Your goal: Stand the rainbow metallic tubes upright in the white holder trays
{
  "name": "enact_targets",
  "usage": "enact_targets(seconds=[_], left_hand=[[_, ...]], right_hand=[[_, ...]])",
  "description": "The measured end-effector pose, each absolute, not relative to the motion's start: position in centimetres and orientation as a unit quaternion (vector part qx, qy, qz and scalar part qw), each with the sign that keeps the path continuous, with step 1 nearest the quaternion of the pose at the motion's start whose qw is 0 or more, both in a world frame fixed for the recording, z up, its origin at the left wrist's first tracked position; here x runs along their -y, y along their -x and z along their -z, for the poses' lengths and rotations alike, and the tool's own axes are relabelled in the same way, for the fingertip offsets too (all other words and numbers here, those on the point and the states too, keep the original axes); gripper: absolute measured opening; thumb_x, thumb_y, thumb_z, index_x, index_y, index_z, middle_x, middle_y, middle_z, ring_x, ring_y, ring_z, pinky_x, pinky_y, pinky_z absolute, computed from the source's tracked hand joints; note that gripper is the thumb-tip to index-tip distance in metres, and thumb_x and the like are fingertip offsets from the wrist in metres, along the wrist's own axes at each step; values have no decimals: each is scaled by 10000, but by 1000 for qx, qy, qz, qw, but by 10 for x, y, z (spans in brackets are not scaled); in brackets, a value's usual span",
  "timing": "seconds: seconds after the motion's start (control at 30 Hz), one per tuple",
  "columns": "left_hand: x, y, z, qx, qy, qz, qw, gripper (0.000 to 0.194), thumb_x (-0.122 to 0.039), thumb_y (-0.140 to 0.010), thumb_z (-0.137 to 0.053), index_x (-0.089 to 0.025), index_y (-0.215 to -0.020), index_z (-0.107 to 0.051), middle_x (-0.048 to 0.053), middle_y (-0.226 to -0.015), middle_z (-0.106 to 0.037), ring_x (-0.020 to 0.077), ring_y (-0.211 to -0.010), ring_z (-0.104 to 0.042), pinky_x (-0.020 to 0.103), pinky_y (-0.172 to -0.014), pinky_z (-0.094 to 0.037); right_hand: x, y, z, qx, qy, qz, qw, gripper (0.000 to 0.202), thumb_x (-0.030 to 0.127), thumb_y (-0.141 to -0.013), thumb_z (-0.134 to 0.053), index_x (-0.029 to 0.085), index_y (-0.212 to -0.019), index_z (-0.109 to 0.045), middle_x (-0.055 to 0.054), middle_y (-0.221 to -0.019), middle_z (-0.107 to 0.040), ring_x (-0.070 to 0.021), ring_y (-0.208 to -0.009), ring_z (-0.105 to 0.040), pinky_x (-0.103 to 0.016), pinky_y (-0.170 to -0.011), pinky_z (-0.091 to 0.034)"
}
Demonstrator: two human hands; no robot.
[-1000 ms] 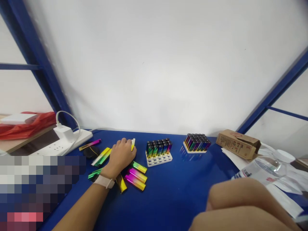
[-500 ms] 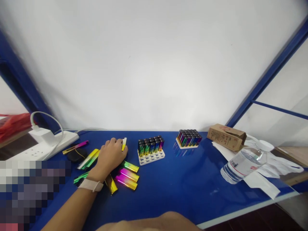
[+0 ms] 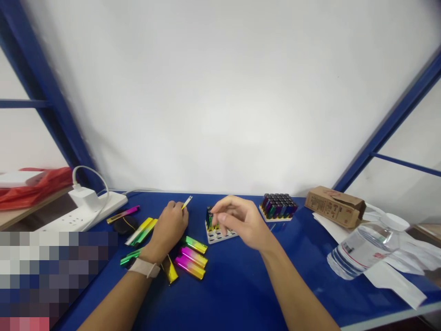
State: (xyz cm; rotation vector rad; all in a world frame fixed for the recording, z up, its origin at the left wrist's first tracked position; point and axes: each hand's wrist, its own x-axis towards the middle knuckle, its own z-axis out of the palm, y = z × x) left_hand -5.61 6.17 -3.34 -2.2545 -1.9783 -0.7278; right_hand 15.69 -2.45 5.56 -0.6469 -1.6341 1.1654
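Observation:
My left hand (image 3: 171, 225) is closed on a slim metallic sleeve (image 3: 187, 202), whose yellow and silvery end sticks up past the fingers. Around that hand lie several shiny sleeves, among them a magenta and yellow one (image 3: 190, 267), a green and yellow one (image 3: 195, 244) and a yellow one (image 3: 171, 272). My right hand (image 3: 237, 218), fingers loosely bent and apart, hovers at the near white holder (image 3: 217, 236). It hides most of the black-topped, rainbow-coloured pieces (image 3: 211, 219) standing there; whether the fingertips touch one, I cannot tell. Nothing shows within its grasp.
A second holder of black-topped colourful pieces (image 3: 279, 206) stands farther right. Beyond it are a cardboard box (image 3: 335, 207), a water bottle (image 3: 361, 248) and white paper (image 3: 396, 280). On the left sit a power strip (image 3: 113, 202) with a plugged-in charger and a dark round object (image 3: 123, 226).
My right hand has come up from the bottom edge to the near holder. My left hand stays among the sleeves, and the sleeve in it shows more clearly. The view has shifted slightly.

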Motion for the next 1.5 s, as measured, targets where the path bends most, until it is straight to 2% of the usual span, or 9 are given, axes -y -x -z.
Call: enact_targets(seconds=[0.23,0.47,0.6,0.7,0.83,1.0,1.13,1.27,1.5], left_hand=[[-53,45,18,545,679,485,-84,289,-405,-962,-516,-200,-1112,-653,15,-816,-678,168,-688,-627,308,-758,-502],[-31,26,13,373,689,527,-329,302,-411,-913,-647,-198,-1123,-685,3,-761,-658,138,-657,-595,264,-628,-503],[-21,18,9,327,703,525,-351,228,-357,-878,-705,-198,-1042,-714,36,-860,-690,156,-743,-628,293,-711,-545],[-17,14,10,296,717,508,-373,182,-343,-881,-703,-194,-984,-706,47,-870,-686,170,-768,-642,311,-730,-561],[-19,16,12,308,737,492,-347,205,-341,-896,-681,-206,-1051,-671,37,-878,-678,173,-784,-656,316,-738,-563],[-27,28,12,393,773,467,-175,278,-386,-902,-649,-223,-1126,-625,36,-986,-650,165,-799,-613,336,-779,-526],[-32,36,17,417,805,393,-152,676,-502,-806,-729,-232,-1372,-475,83,-1185,-619,231,-1011,-619,378,-879,-527],[-36,39,30,429,844,278,-161,1019,-578,-686,-798,-224,-1520,-334,144,-1380,-559,325,-1240,-562,460,-1039,-473],[-39,38,35,438,858,223,-151,1037,-516,-663,-810,-183,-1522,-335,166,-1355,-585,358,-1239,-569,479,-1056,-451]], right_hand=[[-3,-163,-9,638,339,-493,485,511,542,-1018,-393,148,-808,-642,-21,-648,-644,-76,-397,-523,-207,-391,-326],[3,-154,7,592,369,-430,574,298,455,-959,-560,200,-1098,-631,-17,-896,-645,-63,-447,-534,-210,-394,-367],[9,-147,7,574,435,-381,580,338,499,-945,-578,179,-966,-684,25,-606,-566,-97,-447,-476,-231,-425,-360],[12,-143,7,567,447,-369,585,349,513,-922,-612,176,-940,-700,18,-593,-571,-108,-490,-456,-239,-468,-372],[10,-146,7,530,442,-341,639,346,520,-880,-667,176,-840,-675,-30,-734,-647,-140,-620,-542,-252,-560,-441],[3,-157,6,507,423,-363,657,359,530,-932,-597,193,-811,-576,-19,-685,-645,-140,-603,-584,-285,-634,-508],[-5,-165,10,481,400,-418,658,380,570,-870,-664,203,-892,-571,86,-541,-429,-68,-419,-348,-201,-416,-298],[-12,-172,16,435,369,-521,634,534,689,-878,-536,184,-705,-542,105,-501,-257,-41,-398,-152,-202,-398,-114],[-13,-174,20,404,342,-577,622,427,527,-871,-464,226,-583,-372,104,-469,-204,-53,-393,-104,-206,-390,-90]])
